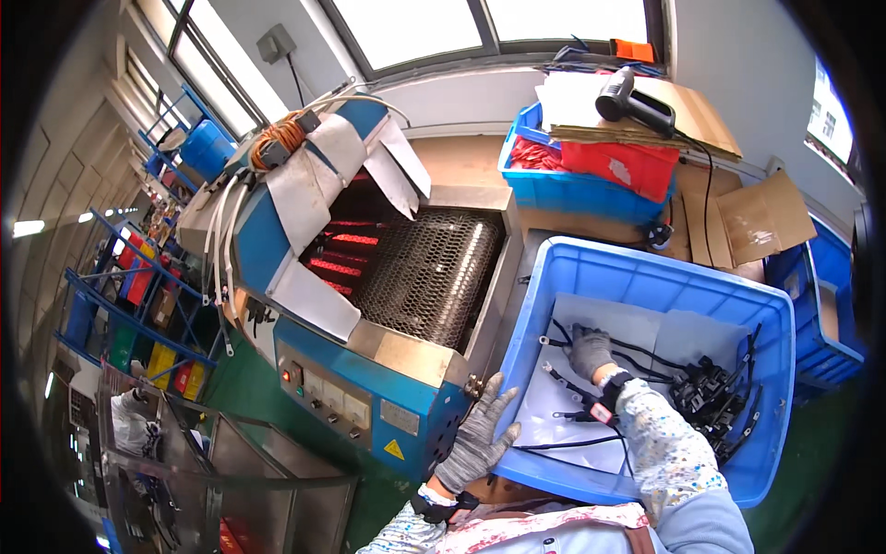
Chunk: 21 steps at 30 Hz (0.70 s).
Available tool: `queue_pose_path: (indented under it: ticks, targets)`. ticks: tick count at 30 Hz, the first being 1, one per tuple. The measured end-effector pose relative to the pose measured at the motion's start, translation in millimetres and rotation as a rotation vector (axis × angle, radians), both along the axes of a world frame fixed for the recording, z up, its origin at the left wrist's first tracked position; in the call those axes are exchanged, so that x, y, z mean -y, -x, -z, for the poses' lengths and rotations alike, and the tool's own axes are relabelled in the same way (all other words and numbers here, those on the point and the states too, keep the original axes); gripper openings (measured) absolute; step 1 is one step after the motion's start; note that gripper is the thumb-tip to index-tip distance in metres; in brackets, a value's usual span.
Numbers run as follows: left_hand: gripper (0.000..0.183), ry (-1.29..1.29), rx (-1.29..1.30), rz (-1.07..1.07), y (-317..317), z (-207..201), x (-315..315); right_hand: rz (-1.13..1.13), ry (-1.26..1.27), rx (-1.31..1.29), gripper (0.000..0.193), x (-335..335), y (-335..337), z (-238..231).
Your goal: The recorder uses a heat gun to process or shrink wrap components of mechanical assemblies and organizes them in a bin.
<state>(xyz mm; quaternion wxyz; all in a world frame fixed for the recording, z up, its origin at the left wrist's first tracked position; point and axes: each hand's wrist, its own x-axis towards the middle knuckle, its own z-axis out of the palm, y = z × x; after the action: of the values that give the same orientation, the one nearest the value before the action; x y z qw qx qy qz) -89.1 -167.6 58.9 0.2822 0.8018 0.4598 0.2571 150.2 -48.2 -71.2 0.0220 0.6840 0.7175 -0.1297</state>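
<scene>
My right hand (589, 353), in a grey glove, reaches down into a large blue plastic bin (546, 295). Its fingers are curled round a black cable (637, 350) lying on the bin's white sheet lining (616, 317). Closer to me in the bin lie more black cables (572, 447) with metal ring ends. A dark heap of cable assemblies (706, 397) fills the bin's right side. My left hand (475, 439), gloved in grey too, holds nothing. Its fingers are spread between the bin's left rim and the corner of a blue conveyor heater (369, 383).
The heater's mesh belt (429, 272) runs past glowing red elements (337, 268). Behind the bin stand a blue crate (581, 192) with a red box, cardboard sheets (711, 120) and a black heat gun (632, 102) with its cord. An open carton (761, 217) and metal carts (258, 462) flank the area.
</scene>
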Motion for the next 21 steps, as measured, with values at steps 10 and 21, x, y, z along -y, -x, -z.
queue_pose_path:
  ticks: [10, 21]
  targets:
    - [0.049, -0.041, 0.037, 0.052, 0.7, 4.5, 3.0, 0.202, -0.627, 0.100, 0.034, 142.3, -207.7, -145.1]
    - [0.055, 0.012, 0.123, 0.051, 10.6, 5.6, 0.0, 1.354, -0.229, -0.953, 0.062, 344.9, -306.8, -94.1]
